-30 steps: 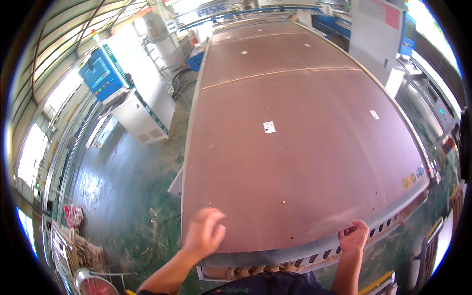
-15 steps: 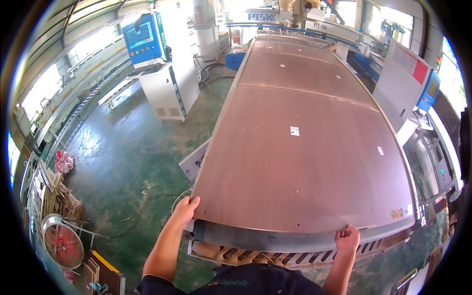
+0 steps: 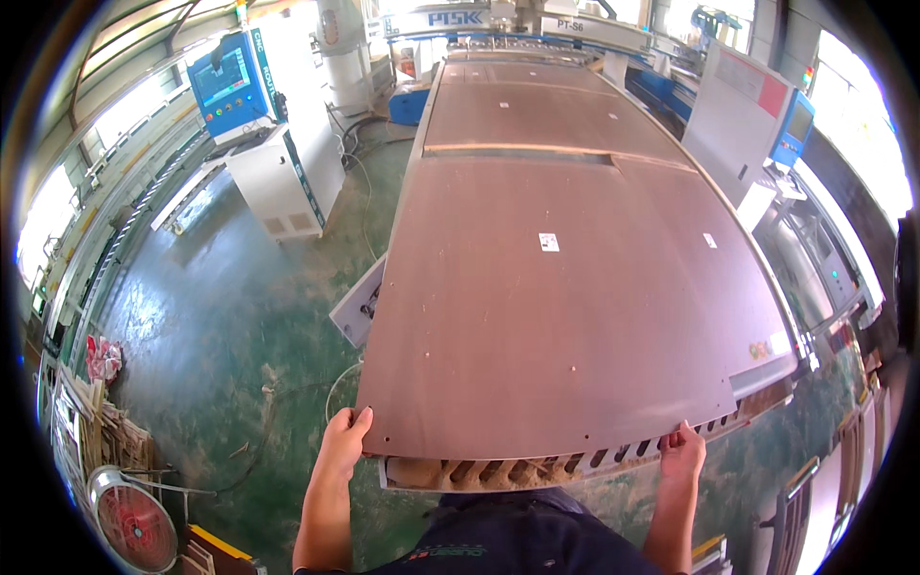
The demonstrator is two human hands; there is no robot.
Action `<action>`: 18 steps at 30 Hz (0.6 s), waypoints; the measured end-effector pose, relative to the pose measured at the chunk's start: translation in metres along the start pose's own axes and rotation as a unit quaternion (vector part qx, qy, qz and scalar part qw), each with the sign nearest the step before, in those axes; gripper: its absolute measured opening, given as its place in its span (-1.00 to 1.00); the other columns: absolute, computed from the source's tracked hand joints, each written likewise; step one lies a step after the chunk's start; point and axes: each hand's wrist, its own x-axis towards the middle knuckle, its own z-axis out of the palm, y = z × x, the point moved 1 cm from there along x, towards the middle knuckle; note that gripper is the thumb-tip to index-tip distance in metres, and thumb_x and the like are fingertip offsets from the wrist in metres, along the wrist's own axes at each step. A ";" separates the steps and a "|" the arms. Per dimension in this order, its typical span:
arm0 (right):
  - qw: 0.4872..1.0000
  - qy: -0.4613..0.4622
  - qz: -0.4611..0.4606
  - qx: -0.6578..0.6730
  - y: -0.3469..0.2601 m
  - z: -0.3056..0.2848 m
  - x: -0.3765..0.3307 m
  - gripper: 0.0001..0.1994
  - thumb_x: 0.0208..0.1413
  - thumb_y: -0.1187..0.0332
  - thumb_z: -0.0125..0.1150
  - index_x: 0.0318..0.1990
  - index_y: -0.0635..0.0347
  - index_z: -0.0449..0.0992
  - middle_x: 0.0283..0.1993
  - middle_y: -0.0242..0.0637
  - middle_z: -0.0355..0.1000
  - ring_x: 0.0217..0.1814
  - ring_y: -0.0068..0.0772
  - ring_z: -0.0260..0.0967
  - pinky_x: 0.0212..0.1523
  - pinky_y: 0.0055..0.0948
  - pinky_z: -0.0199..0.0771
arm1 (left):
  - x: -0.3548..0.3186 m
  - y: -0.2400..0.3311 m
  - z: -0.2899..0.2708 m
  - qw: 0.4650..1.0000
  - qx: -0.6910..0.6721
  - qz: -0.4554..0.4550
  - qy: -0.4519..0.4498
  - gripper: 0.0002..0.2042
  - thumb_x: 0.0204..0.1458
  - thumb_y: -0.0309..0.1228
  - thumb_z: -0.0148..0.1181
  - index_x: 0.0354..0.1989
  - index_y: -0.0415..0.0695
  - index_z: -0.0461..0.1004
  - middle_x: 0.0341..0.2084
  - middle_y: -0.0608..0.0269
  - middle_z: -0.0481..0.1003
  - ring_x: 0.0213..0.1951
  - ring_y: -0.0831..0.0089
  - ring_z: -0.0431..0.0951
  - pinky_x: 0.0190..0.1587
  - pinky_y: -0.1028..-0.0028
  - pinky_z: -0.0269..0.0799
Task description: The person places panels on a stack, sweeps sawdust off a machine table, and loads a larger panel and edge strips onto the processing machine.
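A large reddish-brown panel (image 3: 479, 316) lies flat on the long machine table, its near edge jutting out over the slotted tray (image 3: 498, 473) in front of me. My left hand (image 3: 343, 443) grips its near left corner, thumb on top and fingers hidden underneath. Along the near edge, toward the right, my right hand (image 3: 682, 448) holds the panel with bent fingers. The panel carries a few small drilled holes and a white label (image 3: 548, 242). Beyond its far edge, a gap separates it from another brown panel (image 3: 517, 115).
On the left stands a white control cabinet (image 3: 287, 187) with a blue screen console (image 3: 228, 86). A round red fan (image 3: 134, 527) and wood offcuts (image 3: 101, 422) sit at lower left. Another white cabinet (image 3: 724, 115) rises at right. Boards (image 3: 853, 460) lean at lower right.
Both hands have drawn the brown panel toward me. It now covers the dark front edge of the table, and the gap at its far edge has widened.
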 end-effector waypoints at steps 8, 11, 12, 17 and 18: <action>0.999 0.011 0.024 -0.029 0.009 -0.052 -0.027 -0.97 0.10 0.46 0.01 -0.30 0.14 0.34 -0.37 -0.45 0.34 -0.37 -0.57 0.32 -0.36 -0.58 0.39 | -0.040 -0.011 -0.028 1.000 -0.009 0.022 0.008 -0.79 0.08 -0.32 0.07 -0.37 -0.24 0.36 -0.51 0.36 0.38 -0.48 0.62 0.34 -0.46 0.58 0.25; 0.999 -0.002 0.034 -0.035 0.019 -0.073 -0.038 -0.98 0.10 0.46 0.00 -0.31 0.15 0.34 -0.38 -0.46 0.34 -0.40 -0.58 0.31 -0.38 -0.59 0.40 | -0.054 -0.024 -0.039 1.000 -0.018 0.019 0.016 -0.80 0.08 -0.35 0.09 -0.34 -0.27 0.37 -0.50 0.36 0.39 -0.46 0.63 0.33 -0.39 0.59 0.26; 0.999 -0.003 0.037 -0.036 0.022 -0.079 -0.043 -0.98 0.11 0.46 -0.01 -0.31 0.16 0.34 -0.39 -0.46 0.34 -0.41 -0.58 0.31 -0.39 -0.59 0.40 | -0.059 -0.030 -0.042 0.999 -0.023 0.014 0.019 -0.81 0.07 -0.36 0.09 -0.34 -0.27 0.38 -0.50 0.35 0.39 -0.45 0.63 0.33 -0.37 0.59 0.27; 0.998 0.002 0.042 -0.041 0.033 -0.098 -0.073 -0.98 0.09 0.49 0.01 -0.34 0.16 0.33 -0.41 -0.44 0.33 -0.42 -0.56 0.30 -0.36 -0.51 0.42 | -0.088 -0.059 -0.064 0.999 -0.009 0.010 0.039 -0.83 0.07 -0.39 0.09 -0.35 -0.29 0.40 -0.49 0.33 0.42 -0.43 0.63 0.35 -0.33 0.60 0.26; 0.998 0.005 0.041 -0.038 0.034 -0.099 -0.079 -0.97 0.08 0.49 0.02 -0.36 0.16 0.32 -0.42 -0.43 0.32 -0.42 -0.55 0.29 -0.36 -0.50 0.42 | -0.094 -0.062 -0.064 0.999 -0.019 0.007 0.041 -0.83 0.07 -0.40 0.09 -0.36 -0.28 0.40 -0.49 0.33 0.42 -0.42 0.63 0.35 -0.32 0.60 0.26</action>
